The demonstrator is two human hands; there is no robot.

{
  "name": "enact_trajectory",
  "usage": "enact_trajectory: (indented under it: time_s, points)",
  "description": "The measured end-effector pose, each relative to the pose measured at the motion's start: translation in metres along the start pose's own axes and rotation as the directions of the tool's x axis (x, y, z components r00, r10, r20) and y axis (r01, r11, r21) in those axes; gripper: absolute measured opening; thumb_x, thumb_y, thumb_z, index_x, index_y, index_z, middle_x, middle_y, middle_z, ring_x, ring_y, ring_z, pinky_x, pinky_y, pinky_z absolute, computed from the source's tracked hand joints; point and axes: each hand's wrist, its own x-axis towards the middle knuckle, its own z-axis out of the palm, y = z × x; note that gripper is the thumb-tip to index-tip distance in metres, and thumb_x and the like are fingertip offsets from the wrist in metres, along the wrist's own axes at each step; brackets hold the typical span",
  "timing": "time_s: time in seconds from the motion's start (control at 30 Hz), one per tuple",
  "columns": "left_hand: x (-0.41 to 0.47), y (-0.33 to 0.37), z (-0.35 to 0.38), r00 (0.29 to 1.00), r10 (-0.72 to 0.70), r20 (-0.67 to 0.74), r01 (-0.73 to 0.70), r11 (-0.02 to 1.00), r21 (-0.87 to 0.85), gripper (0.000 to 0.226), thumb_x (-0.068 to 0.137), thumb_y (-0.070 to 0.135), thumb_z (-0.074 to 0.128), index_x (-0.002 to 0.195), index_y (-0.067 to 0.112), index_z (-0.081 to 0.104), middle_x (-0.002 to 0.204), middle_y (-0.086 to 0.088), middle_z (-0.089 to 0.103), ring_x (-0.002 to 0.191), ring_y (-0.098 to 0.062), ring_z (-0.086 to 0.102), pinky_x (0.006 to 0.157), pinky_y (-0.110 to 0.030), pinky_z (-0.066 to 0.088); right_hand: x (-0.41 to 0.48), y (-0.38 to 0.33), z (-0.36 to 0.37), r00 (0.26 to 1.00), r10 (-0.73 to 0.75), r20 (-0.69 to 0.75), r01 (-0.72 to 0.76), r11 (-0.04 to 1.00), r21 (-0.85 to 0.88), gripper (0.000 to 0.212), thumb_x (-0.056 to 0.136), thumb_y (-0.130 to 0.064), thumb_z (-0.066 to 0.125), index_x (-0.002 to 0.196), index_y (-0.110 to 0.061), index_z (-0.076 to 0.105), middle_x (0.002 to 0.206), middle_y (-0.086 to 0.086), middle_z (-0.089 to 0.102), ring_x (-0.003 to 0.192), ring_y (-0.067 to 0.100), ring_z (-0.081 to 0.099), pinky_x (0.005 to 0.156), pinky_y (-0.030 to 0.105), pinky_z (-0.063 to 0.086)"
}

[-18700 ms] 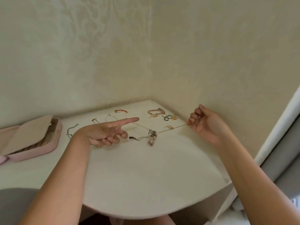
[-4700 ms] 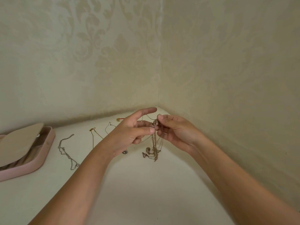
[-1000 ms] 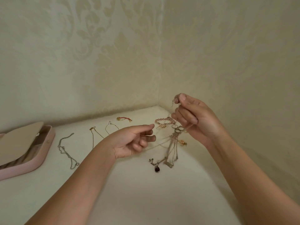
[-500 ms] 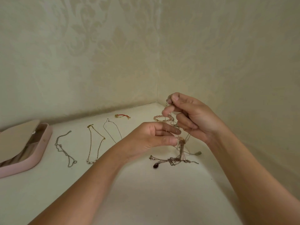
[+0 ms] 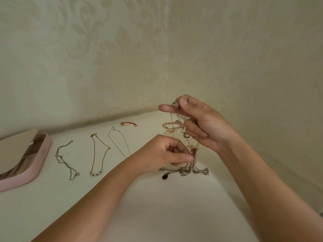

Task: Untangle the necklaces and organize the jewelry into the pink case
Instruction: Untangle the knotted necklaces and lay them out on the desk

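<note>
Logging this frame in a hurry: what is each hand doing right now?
Left hand: pinches the tangled necklaces just below the knot.
Right hand: pinches the end of one chain, raised above the knot.

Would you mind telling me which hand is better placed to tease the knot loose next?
The left hand: its fingertips pinch the strands right beside the knot. The right hand is higher up, pinching the chain end so the tangle hangs.

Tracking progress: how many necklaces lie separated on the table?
3: silver chain nearest the pink case, gold pearl necklace beside it, thin chain partly behind the left hand.
</note>
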Motion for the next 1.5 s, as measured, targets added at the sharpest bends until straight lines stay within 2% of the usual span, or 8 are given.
enact_trajectory:
  time_s: [0.17,0.33,0.53,0.73,0.93,1.13,1.3,1.5]
  points:
    - [0.002,-0.002,-0.003,0.995,0.014,-0.096,-0.008,0.997,0.071,0.035,0.067,0.04,0.079,0.095,0.022,0.068,0.05,0.011,0.031,0.048,-0.009,0.026,0.051,-0.023,0.024,0.0,-0.002,-0.004,1.0,-0.023,-0.016,0.023,1.0,0.018,0.017,0.091,-0.028,0.047,0.082,-0.015,0.052,0.112,0.007,0.071,0.028,0.002,0.018,0.03,0.013,0.019]
    - [0.002,0.0,0.001,0.994,0.077,-0.084,-0.07,0.995,0.075,0.025,0.067,0.042,0.074,0.087,0.027,0.075,0.053,0.006,0.021,0.049,-0.011,0.018,0.051,-0.027,0.02,0.0,0.0,-0.001,1.0,-0.017,0.002,0.017,1.0,0.026,0.017,0.091,-0.028,0.046,0.082,-0.015,0.051,0.111,0.007,0.071,0.028,0.002,0.018,0.031,0.013,0.019]
    - [-0.001,0.003,-0.003,0.995,0.035,-0.097,-0.03,0.998,0.052,0.018,0.078,0.02,0.074,0.091,0.008,0.076,0.047,0.014,0.052,0.044,0.0,0.035,0.052,-0.01,0.032,0.001,0.0,-0.005,0.998,-0.018,-0.057,0.014,0.998,-0.062,0.018,0.095,-0.026,0.047,0.082,-0.015,0.053,0.108,0.007,0.072,0.029,0.003,0.019,0.033,0.015,0.018]
    - [-0.003,0.004,-0.012,0.99,0.007,-0.139,-0.014,0.998,-0.053,0.018,0.065,0.033,0.074,0.077,0.02,0.077,0.047,0.014,0.046,0.052,-0.006,0.03,0.061,-0.02,0.028,0.002,0.001,-0.013,0.979,0.002,-0.205,-0.075,0.933,-0.351,0.018,0.098,-0.025,0.05,0.089,-0.014,0.06,0.062,0.004,0.064,0.035,0.008,0.023,0.037,0.016,0.019]
    - [-0.001,0.001,-0.011,0.986,-0.04,-0.16,0.031,0.998,-0.055,0.009,0.071,0.024,0.076,0.073,0.017,0.072,0.046,0.015,0.046,0.05,-0.005,0.03,0.058,-0.019,0.028,0.004,0.006,-0.009,0.979,0.059,-0.193,-0.129,0.919,-0.373,0.018,0.098,-0.025,0.051,0.089,-0.013,0.062,0.063,0.003,0.064,0.036,0.009,0.019,0.035,0.016,0.019]
    - [0.0,-0.004,-0.02,0.997,-0.041,0.059,0.061,0.914,-0.401,0.022,0.078,0.026,0.077,0.06,0.02,0.065,0.057,0.01,0.038,0.051,-0.005,0.032,0.054,-0.017,0.031,0.005,0.006,-0.024,0.936,0.172,-0.306,-0.291,0.869,-0.4,0.031,0.099,-0.036,0.047,0.102,-0.011,0.065,0.082,0.007,0.074,0.033,0.006,0.021,0.037,0.016,0.02]
    - [0.0,-0.006,-0.026,0.983,0.012,0.183,0.119,0.716,-0.688,0.033,0.065,0.025,0.087,0.071,0.012,0.057,0.065,0.001,0.046,0.056,-0.011,0.042,0.052,-0.021,0.039,0.009,0.013,-0.033,0.883,0.235,-0.406,-0.454,0.645,-0.614,0.04,0.098,-0.045,0.046,0.095,-0.011,0.068,0.061,0.005,0.066,0.031,0.003,0.033,0.04,0.019,0.022]
    - [0.002,-0.002,-0.026,0.996,-0.076,-0.052,0.014,0.68,-0.733,0.02,0.085,0.02,0.06,0.068,0.011,0.063,0.069,-0.003,0.051,0.057,-0.011,0.043,0.048,-0.019,0.034,0.006,0.014,-0.033,0.932,0.277,-0.234,-0.362,0.656,-0.662,0.04,0.09,-0.047,0.058,0.078,-0.011,0.07,0.059,0.001,0.059,0.044,0.009,0.036,0.046,0.018,0.03]
